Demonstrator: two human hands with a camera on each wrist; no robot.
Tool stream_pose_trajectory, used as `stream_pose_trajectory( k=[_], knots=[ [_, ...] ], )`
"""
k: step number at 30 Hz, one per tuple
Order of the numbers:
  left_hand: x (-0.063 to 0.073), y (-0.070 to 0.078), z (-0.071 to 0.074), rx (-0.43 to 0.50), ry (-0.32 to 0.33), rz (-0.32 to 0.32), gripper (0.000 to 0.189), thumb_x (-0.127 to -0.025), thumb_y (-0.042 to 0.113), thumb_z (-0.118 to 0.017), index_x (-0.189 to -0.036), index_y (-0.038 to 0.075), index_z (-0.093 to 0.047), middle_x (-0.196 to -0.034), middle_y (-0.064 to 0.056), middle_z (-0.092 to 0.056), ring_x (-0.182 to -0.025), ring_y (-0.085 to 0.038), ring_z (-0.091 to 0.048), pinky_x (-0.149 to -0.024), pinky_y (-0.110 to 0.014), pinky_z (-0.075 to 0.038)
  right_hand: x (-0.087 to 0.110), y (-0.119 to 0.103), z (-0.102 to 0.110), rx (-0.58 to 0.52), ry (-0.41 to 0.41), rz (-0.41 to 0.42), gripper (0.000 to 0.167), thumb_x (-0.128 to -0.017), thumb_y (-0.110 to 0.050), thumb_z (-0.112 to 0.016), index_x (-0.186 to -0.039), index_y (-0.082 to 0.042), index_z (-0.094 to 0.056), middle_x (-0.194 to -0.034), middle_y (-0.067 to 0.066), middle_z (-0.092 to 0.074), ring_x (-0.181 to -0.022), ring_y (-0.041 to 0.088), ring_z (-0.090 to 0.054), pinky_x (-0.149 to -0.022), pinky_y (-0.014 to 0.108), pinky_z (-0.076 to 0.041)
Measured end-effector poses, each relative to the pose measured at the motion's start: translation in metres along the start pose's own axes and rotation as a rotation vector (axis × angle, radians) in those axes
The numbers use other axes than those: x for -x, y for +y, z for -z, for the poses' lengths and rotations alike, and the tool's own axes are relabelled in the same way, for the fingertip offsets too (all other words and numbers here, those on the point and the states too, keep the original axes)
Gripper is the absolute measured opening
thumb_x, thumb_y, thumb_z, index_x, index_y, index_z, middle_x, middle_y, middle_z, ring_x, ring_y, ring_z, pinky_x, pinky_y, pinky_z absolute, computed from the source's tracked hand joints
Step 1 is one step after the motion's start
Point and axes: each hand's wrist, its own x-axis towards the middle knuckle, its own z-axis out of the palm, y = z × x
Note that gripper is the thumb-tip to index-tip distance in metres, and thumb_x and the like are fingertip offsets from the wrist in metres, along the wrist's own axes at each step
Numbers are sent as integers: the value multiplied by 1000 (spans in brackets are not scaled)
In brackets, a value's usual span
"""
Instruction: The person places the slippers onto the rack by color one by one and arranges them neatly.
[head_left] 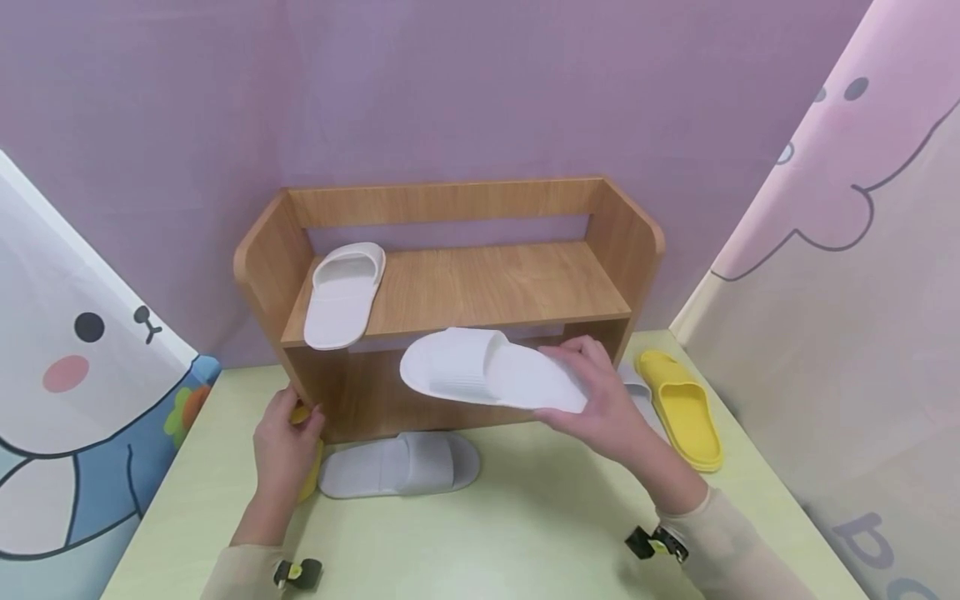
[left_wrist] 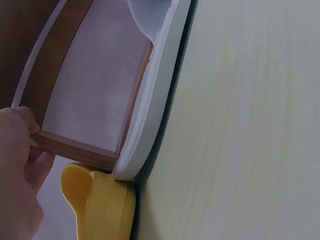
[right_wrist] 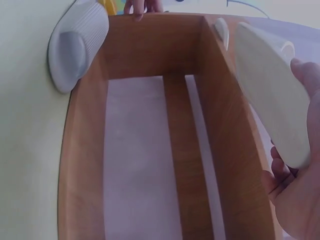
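Observation:
My right hand grips a white slipper by its heel end, toe pointing left, in front of the top shelf of the wooden shoe rack. The right wrist view shows the sole of this white slipper beside the shelf board. With thumb and fingers, my left hand pinches the front edge of the rack's left side panel; the left wrist view also shows the left hand on that wooden edge. Another white slipper lies at the left end of the top shelf, toe toward the back.
A light grey slipper lies sideways before the rack, beside a yellow slipper partly hidden by my left hand. To the rack's right are a yellow clog-like slipper and a grey slipper partly behind my right hand. Printed curtains hang around.

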Motion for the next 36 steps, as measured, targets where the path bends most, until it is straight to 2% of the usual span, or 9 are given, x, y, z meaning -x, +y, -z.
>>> stream_pose_trajectory(
  k=[5,12,20,27,36],
  knots=[
    [0,1,0,0,1,0,45,-102,3,-78,-144,7,-65,-135,-16,-69,-128,-40,-68,-96,-60,-63,-9,-12,-1,5,18,-4,74,-81,-20,-100,-148,-12,-69,-134,6,-56,-126,24,-49,-98,46,-42],
    [0,0,-1,1,7,-2,44,-101,2,-78,-143,7,-66,-133,-16,-69,-126,-40,-68,-96,-60,-63,-24,-25,-9,-22,82,-99,70,-85,-29,-98,-149,-18,-69,-133,5,-56,-122,24,-55,-95,46,-49],
    [1,0,0,8,-4,8,45,-101,3,-78,-144,8,-65,-134,-16,-69,-128,-40,-68,-97,-60,-63,-41,-32,-21,21,177,-147,69,-86,-34,-98,-147,-17,-70,-128,6,-53,-120,25,-53,-96,46,-47],
    [1,2,0,12,-11,12,45,-102,4,-78,-144,8,-65,-135,-15,-68,-128,-39,-67,-98,-60,-62,-64,-34,-25,81,248,-117,69,-85,-37,-98,-146,-17,-71,-128,8,-53,-121,25,-50,-96,46,-47],
    [0,3,1,5,-13,26,45,-101,4,-78,-144,7,-65,-136,-16,-68,-129,-40,-67,-100,-60,-62,-97,-34,-30,197,285,-113,68,-84,-41,-97,-135,-4,-73,-120,14,-54,-118,32,-50,-96,48,-45]
  ],
)
